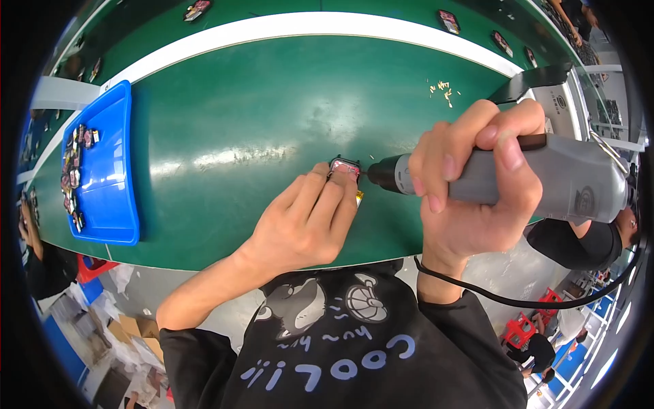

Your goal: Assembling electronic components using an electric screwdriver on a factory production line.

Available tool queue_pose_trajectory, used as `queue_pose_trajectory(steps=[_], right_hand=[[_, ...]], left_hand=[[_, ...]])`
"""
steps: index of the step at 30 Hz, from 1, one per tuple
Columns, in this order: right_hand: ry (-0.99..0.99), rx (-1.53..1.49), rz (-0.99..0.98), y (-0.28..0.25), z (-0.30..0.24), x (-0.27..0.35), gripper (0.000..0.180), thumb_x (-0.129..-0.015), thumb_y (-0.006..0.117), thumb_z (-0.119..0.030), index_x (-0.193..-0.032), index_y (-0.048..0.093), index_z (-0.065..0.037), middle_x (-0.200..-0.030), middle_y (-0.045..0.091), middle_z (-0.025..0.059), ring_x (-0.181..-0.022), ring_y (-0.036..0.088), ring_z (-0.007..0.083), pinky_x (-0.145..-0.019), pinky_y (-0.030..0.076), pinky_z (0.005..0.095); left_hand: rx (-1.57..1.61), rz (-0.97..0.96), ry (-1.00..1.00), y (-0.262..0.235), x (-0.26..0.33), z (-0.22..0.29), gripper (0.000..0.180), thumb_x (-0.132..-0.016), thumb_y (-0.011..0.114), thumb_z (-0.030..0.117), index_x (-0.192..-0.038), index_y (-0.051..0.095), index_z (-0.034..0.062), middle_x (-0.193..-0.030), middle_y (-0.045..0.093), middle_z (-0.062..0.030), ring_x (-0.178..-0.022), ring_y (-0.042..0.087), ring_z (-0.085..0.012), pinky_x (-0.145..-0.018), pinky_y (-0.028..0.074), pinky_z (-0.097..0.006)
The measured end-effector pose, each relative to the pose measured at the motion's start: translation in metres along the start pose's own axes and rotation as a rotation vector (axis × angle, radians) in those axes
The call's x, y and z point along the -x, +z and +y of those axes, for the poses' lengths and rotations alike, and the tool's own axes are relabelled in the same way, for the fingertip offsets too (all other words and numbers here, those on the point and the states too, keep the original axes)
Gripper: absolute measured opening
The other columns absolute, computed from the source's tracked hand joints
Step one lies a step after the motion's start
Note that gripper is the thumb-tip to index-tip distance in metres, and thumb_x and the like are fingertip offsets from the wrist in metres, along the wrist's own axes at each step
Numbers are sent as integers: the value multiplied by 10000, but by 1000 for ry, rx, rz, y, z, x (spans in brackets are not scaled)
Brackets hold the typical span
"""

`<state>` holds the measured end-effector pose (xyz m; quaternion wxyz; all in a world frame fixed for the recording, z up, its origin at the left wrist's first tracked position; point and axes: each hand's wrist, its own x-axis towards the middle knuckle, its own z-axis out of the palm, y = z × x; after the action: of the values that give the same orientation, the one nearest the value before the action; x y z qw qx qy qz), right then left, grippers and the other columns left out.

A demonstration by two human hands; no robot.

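My right hand (477,184) is wrapped round a grey electric screwdriver (565,177) with a black nose. Its tip points left and reaches the right edge of a small dark-framed electronic assembly (345,165); whether it touches a screw is too small to tell. My left hand (300,218) presses the assembly onto the green table (238,95), fingertips over its reddish inside. A bit of yellow (360,198) shows beside those fingers. Part of the assembly is hidden under them.
A blue tray (126,177) at the left holds several small assemblies (73,170). Loose brass-coloured screws (443,90) lie at the far right, near a black-and-white box (555,102). Beyond a white rail (300,24), more assemblies (448,21) sit on a green surface. A black cable (518,300) hangs by my right wrist.
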<state>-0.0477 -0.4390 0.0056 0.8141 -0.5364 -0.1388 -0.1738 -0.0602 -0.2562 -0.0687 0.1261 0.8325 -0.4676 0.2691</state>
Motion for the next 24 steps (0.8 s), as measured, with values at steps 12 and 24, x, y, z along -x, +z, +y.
queue_pose_trajectory(steps=[12, 24], right_hand=[[22, 31, -102, -2, 0, -4, 138, -1005, 405, -172, -953, 404, -44, -668, 467, 110, -364, 397, 155, -374, 368, 335], [21, 73, -169, 0, -1, -4, 123, -1005, 430, -139, -985, 420, -18, -680, 494, 139, -374, 406, 159, -387, 397, 339]], left_hand=[[-31, 11, -4, 2, 1, 2, 148, -850, 702, 34, -916, 701, -98, -903, 692, -171, -837, 691, -287, -715, 575, -319], [-30, 23, -17, 2, 3, 6, 164, -847, 708, 39, -936, 712, -98, -910, 686, -192, -852, 694, -317, -718, 605, -338]])
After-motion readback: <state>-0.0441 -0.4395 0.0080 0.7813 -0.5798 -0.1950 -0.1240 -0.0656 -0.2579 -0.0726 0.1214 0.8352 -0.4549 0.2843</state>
